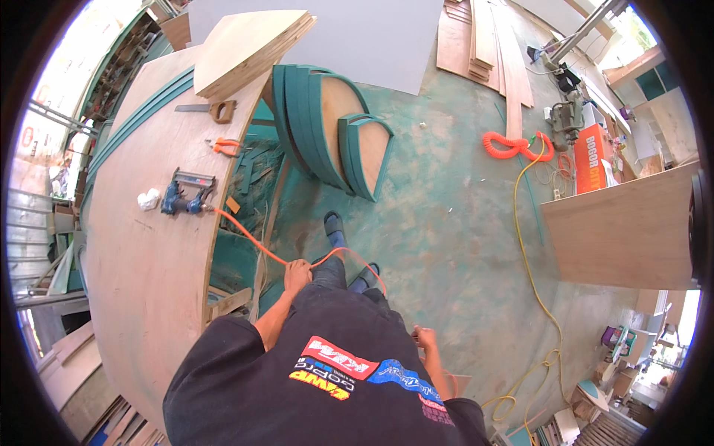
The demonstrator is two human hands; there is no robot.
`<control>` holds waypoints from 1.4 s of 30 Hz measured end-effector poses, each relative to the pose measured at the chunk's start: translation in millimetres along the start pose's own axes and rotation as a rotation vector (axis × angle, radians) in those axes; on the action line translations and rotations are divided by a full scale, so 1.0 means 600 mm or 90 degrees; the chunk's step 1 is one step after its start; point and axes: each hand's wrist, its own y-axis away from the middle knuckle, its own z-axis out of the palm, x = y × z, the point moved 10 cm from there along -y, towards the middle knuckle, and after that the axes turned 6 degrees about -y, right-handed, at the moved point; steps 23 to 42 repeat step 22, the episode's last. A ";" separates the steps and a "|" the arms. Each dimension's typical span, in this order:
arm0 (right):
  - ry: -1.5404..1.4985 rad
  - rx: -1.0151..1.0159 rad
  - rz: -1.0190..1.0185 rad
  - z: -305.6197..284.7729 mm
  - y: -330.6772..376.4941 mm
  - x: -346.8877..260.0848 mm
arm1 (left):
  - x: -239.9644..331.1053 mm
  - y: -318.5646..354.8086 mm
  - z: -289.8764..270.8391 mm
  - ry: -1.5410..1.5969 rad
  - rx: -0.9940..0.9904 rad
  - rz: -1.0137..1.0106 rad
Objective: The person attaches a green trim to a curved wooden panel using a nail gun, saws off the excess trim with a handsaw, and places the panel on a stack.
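An orange air hose [249, 236] runs from a blue nail gun [183, 199] on the plywood worktable and past my left thigh. My left hand [298, 275] is closed on this hose, which then loops across in front of my legs. Low at my right side, my right hand [425, 338] is curled closed; what it holds, if anything, is hidden. Near the nail gun lie orange-handled pliers [226, 147], a handsaw [216, 111] and a crumpled white wad [149, 199].
Curved green-edged wooden panels [316, 126] lean beside the worktable [149, 275]. Stacked plywood pieces [249, 48] rest at its far end. Across the floor on the right trail a yellow hose [526, 260] and a red coiled hose [506, 146], near a compressor [567, 119] and a plywood box [621, 230].
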 end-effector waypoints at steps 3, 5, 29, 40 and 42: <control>0.192 -0.047 -0.167 0.022 -0.004 0.009 | -0.036 0.056 -0.039 0.086 0.001 -0.113; 0.100 -0.012 -0.140 0.033 0.041 -0.062 | -0.080 0.078 -0.032 0.160 -0.029 -0.198; -0.048 -0.053 -1.053 0.170 0.970 -0.588 | -0.290 0.511 0.137 0.384 -0.246 -0.372; -0.048 -0.053 -1.053 0.170 0.970 -0.588 | -0.290 0.511 0.137 0.384 -0.246 -0.372; -0.048 -0.053 -1.053 0.170 0.970 -0.588 | -0.290 0.511 0.137 0.384 -0.246 -0.372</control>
